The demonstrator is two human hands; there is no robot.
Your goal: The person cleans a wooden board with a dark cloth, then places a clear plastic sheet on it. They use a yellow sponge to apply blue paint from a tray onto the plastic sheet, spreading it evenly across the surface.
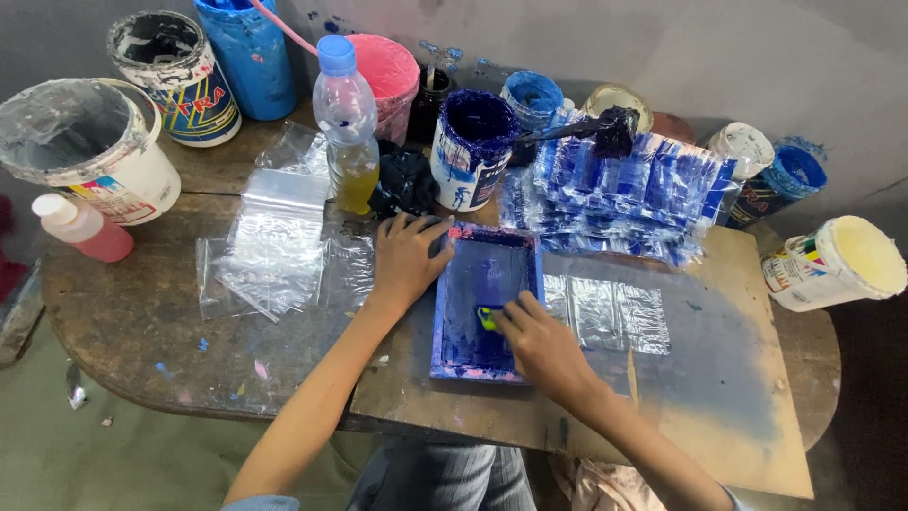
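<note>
Left hand flat, fingers spread, steadying blue-inked screen frame; right hand clamped on small squeegee mid-screen. Printed bags stacked beyond; blank bags remain at table's left.

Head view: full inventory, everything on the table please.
Blue-stained framed printing screen: 1, table centre, under both hands.
Yellow-green squeegee: 1, in right hand.
Clear plastic bags: loose pile, left of screen.
Blue-printed bags: stack, behind screen.
Blue ink tub: 1, behind screen.
Clear bottle of yellow liquid, blue cap: 1, back centre.
Pink bottle: 1, far left.
White paint buckets: several, left and right edges.
Wooden board: 1, under screen.
Left hand: on the frame's top-left corner.
Right hand: on screen.
</note>
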